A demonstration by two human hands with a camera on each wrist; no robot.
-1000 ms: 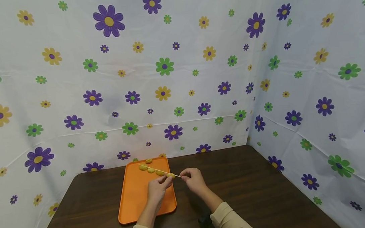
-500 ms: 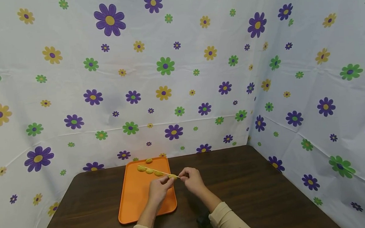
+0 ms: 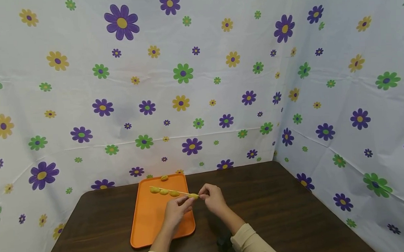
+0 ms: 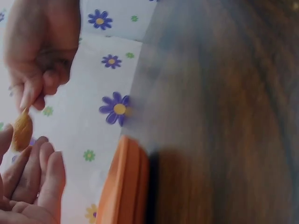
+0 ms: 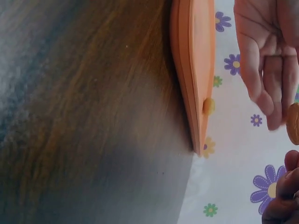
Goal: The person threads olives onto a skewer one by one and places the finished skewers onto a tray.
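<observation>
A thin pale stick [image 3: 182, 192] carries several small yellow oval pieces [image 3: 164, 192] spaced along it, held up over the orange tray [image 3: 148, 224]. My left hand [image 3: 174, 213] pinches the piece nearest the stick's right end between thumb and fingers. That piece [image 4: 22, 132] looks wrinkled and ochre in the left wrist view, its other fingers spread beneath. Just to the right, my right hand [image 3: 214, 199] pinches the stick's end with thumb and forefinger, its remaining fingers curled in. Another yellow oval piece [image 3: 164, 178] lies at the tray's far edge.
The tray rests on a dark brown wooden table [image 3: 258, 198], its rim raised. A white flowered sheet [image 3: 200, 85] hangs behind the table and along its right side. Dark wrist gear [image 3: 224, 244] shows under the right sleeve.
The stick's far end has swung left and slightly downward, so the stick lies flatter. The pinched piece has shifted a little right with my left fingers. My right hand keeps its hold.
</observation>
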